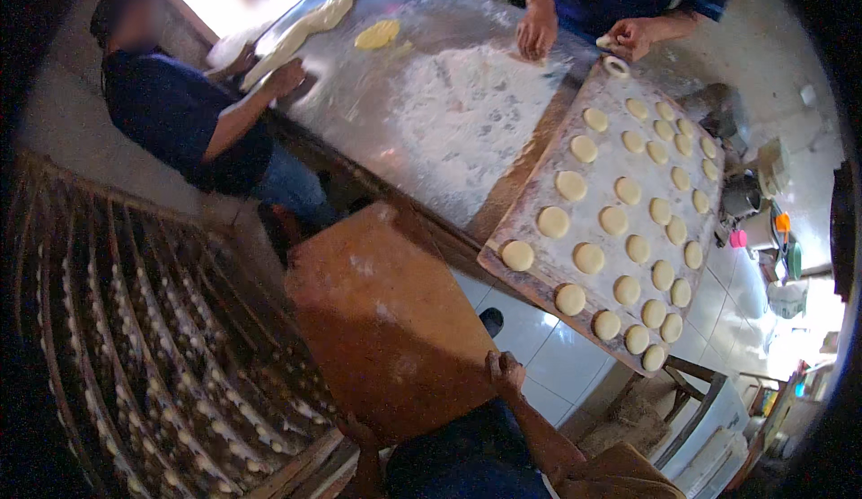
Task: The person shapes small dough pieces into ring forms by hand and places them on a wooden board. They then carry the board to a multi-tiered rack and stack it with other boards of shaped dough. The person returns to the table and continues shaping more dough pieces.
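Note:
A large brown wooden board (382,310) with faint flour marks is held tilted in front of my body. My right hand (506,375) is closed around its right edge, close to the near corner. At the near left edge, my left hand (361,433) grips the same board; its fingers are dark and partly hidden. No dough lies on this board. Beyond its far right side, a floured board (603,189) bearing several round flat dough pieces (613,221) rests partly on the metal-topped table (359,95).
To the left stands a tall rack (135,337) with many shelves of small dough pieces. A co-worker (180,113) handles a long dough strip (301,32) at the table. Another person's hand (632,38) holds dough over the floured board. Buckets (761,230) stand at the right.

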Demonstrator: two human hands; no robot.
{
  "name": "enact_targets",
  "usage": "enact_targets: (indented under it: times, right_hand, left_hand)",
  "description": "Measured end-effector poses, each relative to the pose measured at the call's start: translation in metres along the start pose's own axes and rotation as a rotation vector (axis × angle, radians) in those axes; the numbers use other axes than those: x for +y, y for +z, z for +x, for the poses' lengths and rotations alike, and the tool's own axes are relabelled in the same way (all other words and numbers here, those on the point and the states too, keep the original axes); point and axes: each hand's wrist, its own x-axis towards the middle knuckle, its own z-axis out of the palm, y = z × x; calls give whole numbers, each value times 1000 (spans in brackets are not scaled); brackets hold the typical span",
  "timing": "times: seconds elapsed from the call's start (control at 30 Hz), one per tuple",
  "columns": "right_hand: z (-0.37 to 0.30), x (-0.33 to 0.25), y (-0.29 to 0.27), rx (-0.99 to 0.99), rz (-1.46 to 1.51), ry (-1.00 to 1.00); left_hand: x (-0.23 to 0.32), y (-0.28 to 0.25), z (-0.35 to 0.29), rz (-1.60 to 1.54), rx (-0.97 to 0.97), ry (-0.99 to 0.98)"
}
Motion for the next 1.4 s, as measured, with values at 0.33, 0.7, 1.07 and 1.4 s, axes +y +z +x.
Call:
enact_targets:
  times: [0.33,0.7,1.07,1.4]
  right_hand:
    - [62,32,-17,305,49,-19]
    - [155,131,-6,377,-184,180]
    - [130,107,-15,70,-602,-99]
    - [24,-188,-153,186,-6,-69]
  left_hand:
    - [80,127,54,-317,-208,179]
    - [248,452,138,387,-484,733]
    - [237,440,141,505,-268,889]
    - [429,297,-58,480,-788,1345]
